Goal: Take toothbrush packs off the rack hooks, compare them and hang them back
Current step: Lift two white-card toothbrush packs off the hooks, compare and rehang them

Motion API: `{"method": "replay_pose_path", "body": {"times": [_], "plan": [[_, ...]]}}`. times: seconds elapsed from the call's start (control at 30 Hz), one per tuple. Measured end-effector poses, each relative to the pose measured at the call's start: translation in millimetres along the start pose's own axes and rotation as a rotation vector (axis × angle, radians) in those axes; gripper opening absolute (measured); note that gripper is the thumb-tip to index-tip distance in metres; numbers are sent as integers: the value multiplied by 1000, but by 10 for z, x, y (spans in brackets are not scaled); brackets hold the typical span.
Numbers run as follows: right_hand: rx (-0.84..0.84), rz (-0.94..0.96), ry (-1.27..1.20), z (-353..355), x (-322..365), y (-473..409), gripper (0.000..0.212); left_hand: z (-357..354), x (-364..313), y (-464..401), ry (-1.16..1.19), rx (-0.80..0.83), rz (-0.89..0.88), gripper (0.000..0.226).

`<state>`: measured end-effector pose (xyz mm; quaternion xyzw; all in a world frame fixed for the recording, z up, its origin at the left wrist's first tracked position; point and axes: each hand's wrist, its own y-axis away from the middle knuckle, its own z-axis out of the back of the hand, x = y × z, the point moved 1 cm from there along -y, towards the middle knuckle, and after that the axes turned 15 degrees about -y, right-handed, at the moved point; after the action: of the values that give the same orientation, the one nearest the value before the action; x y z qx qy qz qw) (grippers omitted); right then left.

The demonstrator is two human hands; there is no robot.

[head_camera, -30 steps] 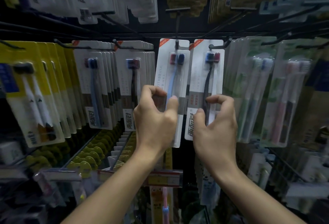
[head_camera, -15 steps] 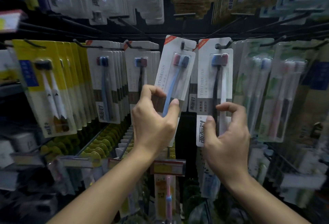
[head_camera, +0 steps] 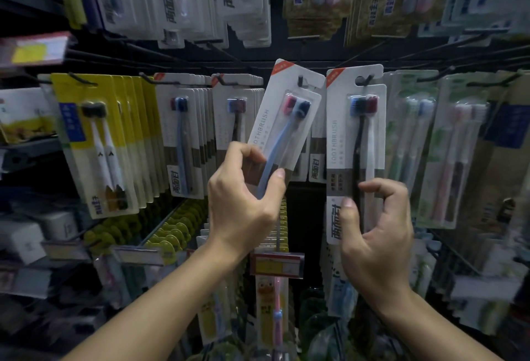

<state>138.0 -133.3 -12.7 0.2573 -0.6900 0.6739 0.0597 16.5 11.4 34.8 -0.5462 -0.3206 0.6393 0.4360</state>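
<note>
My left hand (head_camera: 243, 203) grips the lower part of a white toothbrush pack (head_camera: 282, 119) holding a blue and a dark brush; the pack tilts to the right, its top hole at a hook (head_camera: 300, 81). My right hand (head_camera: 378, 234) pinches the bottom of a second white pack (head_camera: 342, 142) with a black and a white brush, hanging upright with its hole on a hook (head_camera: 364, 79). The two packs sit side by side in the middle of the rack.
More white packs (head_camera: 183, 142) hang in rows to the left, then yellow packs (head_camera: 94, 142). Green and pink packs (head_camera: 430, 148) hang to the right. Another row of packs (head_camera: 200, 2) hangs above. Price tags (head_camera: 276, 266) and lower hooks project below my hands.
Both hands have lifted the packs' lower ends outward and up. The left pack has swung into a tilt to the right; the right pack stays nearly upright.
</note>
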Motion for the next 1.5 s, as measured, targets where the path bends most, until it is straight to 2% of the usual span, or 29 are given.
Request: {"method": "replay_pose_path", "body": {"times": [0.17,0.47,0.6,0.8,1.07,1.27,1.5], "plan": [[5,2,-36,12,33,12,17,91,10,0,-31,-28,-57,25],[30,63,-56,-30,113,0,18,229,42,-15,-27,-53,-92,25],[64,93,-66,-72,119,44,16,297,80,-14,-38,-48,-93,34],[100,126,-54,-178,133,81,23,424,210,10,-85,-55,-103,37],[159,141,-87,-398,135,137,29,621,503,58,-137,-116,-10,43],[183,115,-96,-601,223,165,58,766,724,64,-183,-205,50,43],[211,137,-78,-836,328,158,61,913,849,0,-201,-297,99,41]]}}
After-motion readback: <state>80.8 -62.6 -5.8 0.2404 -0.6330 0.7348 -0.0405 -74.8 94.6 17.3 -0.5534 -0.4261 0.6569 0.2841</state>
